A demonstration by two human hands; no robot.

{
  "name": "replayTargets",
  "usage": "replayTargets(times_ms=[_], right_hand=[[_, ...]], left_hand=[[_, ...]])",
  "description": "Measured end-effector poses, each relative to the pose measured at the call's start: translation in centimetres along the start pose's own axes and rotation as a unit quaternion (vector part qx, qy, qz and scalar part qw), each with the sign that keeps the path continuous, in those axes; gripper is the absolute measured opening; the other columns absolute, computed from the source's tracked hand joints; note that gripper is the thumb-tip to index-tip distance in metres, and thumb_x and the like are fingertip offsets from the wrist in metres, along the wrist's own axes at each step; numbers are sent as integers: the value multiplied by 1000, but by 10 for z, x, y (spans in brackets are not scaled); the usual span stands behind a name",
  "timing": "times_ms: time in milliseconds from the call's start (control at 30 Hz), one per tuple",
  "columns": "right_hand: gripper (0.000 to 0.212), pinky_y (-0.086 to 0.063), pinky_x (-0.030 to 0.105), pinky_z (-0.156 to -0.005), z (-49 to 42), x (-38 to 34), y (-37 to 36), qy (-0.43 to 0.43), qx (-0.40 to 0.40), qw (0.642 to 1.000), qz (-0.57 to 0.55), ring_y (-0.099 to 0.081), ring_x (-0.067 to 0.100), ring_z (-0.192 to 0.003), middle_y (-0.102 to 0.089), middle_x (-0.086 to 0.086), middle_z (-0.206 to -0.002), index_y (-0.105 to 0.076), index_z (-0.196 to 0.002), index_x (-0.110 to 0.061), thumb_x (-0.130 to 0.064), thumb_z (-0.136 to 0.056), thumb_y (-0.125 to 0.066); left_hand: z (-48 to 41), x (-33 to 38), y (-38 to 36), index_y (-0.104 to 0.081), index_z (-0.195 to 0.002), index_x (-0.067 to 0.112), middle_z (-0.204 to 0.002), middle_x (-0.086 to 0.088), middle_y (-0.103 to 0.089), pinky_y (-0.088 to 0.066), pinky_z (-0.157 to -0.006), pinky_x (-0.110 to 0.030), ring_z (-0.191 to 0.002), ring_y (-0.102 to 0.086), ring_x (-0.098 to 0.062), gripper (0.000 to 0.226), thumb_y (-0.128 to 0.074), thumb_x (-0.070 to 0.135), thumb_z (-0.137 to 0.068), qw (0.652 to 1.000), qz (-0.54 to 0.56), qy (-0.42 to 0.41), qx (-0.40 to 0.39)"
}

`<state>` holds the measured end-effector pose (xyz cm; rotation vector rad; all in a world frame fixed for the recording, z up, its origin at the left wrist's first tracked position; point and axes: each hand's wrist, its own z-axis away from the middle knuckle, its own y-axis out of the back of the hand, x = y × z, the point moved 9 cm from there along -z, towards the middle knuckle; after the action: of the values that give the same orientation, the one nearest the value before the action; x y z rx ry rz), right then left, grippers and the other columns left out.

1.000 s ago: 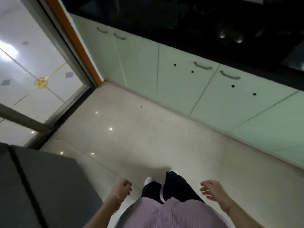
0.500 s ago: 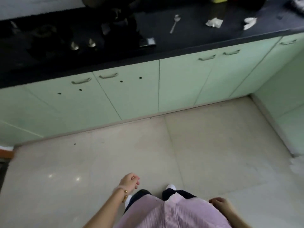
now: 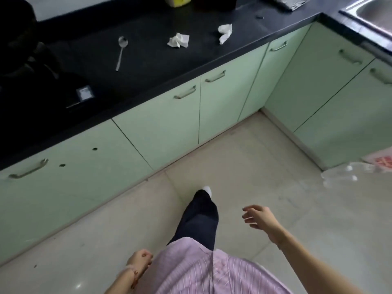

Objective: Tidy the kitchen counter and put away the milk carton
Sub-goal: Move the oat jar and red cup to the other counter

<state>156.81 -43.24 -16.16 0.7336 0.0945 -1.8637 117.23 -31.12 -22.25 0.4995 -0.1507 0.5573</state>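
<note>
In the head view the person stood on the pale tiled floor (image 3: 265, 158), facing the corner of a black kitchen counter (image 3: 191, 52) set over light green cabinets (image 3: 161, 128). The left hand (image 3: 140, 258) hung low at the near edge beside the pink striped shirt (image 3: 201, 270), its fingers loosely curled and holding nothing. The right hand (image 3: 259, 217) was raised a little further out over the floor, fingers spread and relaxed, also holding nothing. Both hands were well apart from the counter and from everything on it. On the counter lay a metal spoon (image 3: 121, 52), with a crumpled white tissue (image 3: 178, 40) to its right and a second tissue (image 3: 224, 33) further right, nearer the corner. At the far edge of the counter stood a yellow container (image 3: 177, 1), cut off by the frame; it might have been the milk carton, but too little of it showed to tell. It sat far from either hand, beyond the tissues. A dark stove (image 3: 31, 85) filled the left end of the counter, and a steel sink (image 3: 373, 15) was at the far right. Clear plastic (image 3: 350, 172) lay on the floor by the right-hand cabinets.
</note>
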Motion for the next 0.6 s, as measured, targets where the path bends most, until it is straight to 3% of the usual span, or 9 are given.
replayTargets(times_ms=[67,100,167,233,367,500,600], right_hand=[[23,-42,24,-60,-21,-18,13,-20,4,1000,-2,-58,19,-67,-65,7,-77,-63,-87,-12,-6,-89,-42],[22,-41,23,-60,-30,-26,20,-34,7,999,-2,-57,18,-65,-64,7,-76,-63,-86,-11,-6,-89,-42],[22,-40,23,-58,-46,-44,35,-51,14,999,-2,-56,18,-64,-64,7,-75,-63,-85,-10,-6,-88,-42],[21,-40,24,-58,-62,-65,52,-56,23,998,-4,-56,19,-66,-64,8,-76,-63,-86,-9,-6,-88,-43],[21,-40,23,-56,-94,-94,83,-76,48,996,-15,-55,19,-60,-62,10,-72,-64,-85,-6,-4,-88,-43],[21,-37,14,-40,-130,-117,110,-110,56,992,-20,-53,17,-45,-59,10,-62,-63,-83,0,1,-88,-43],[20,-38,21,-52,-162,-157,126,-103,50,993,-1,-55,22,-55,-62,11,-64,-65,-83,-1,-1,-87,-45]], left_hand=[[-22,44,5,-52,-56,20,-91,-28,-68,-38,-67,-27,-91,-65,-30,34,-56,10,-87,999,-40,-7,-18],[-29,70,9,-51,-56,19,-92,-29,-68,-40,-67,-28,-94,-64,-33,33,-55,9,-88,998,-54,-14,-23],[-39,133,18,-51,-59,18,-70,-15,-64,-38,-56,-23,-69,-60,-25,33,-49,9,-90,998,-49,-26,-22],[-51,206,30,-53,-64,16,-62,-4,-57,-31,-44,-18,-51,-49,-16,31,-42,7,-91,998,-27,-54,-15],[-67,359,49,-52,-68,19,-71,-7,-60,-35,-43,-18,-54,-50,-13,31,-39,2,-90,989,-6,-149,-14],[-68,469,59,-54,-75,23,-75,0,-63,-41,-53,-19,-64,-57,-12,26,-41,7,-91,975,7,-220,-12],[-83,505,61,-54,-74,26,-77,2,-65,-41,-56,-20,-65,-58,-11,28,-41,9,-91,976,6,-217,-7]])
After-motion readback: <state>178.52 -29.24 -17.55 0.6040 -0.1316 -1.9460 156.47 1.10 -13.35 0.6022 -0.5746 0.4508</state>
